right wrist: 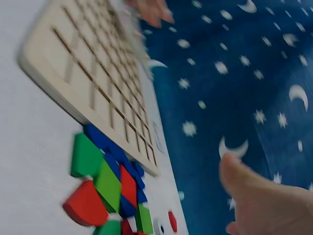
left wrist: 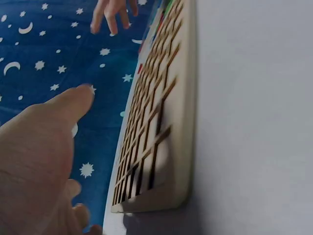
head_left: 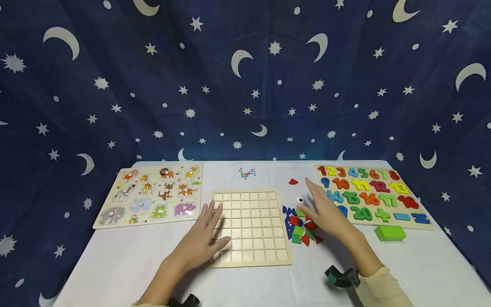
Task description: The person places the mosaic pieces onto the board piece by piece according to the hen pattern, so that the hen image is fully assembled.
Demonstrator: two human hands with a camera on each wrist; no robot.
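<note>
At your left, the animal board (head_left: 172, 218) lies near the back left corner of the surface (head_left: 115, 273). Next comes your left hand (head_left: 201, 241), over the grid's (head_left: 255, 230) left edge, grip apart and holding nothing, thumb well off the fingers. The grid lies near the middle of the surface; it looks like stiff, fairly light wood, best taken by opposite rims. Behind it, a card (head_left: 247, 172) lies towards the back edge. Along the grid's right edge sit the loose pieces (head_left: 294, 220), small, hard, probably light and a little slippery; pinch them by their sides, since close neighbours could shift. Your right hand (head_left: 326, 215) is over them, grip apart too, nothing in it. Past it, the number board (head_left: 383, 224) and a green block (head_left: 390, 233) limit rightward moves. The bare surface before the grid's front edge gives you more room.
</note>
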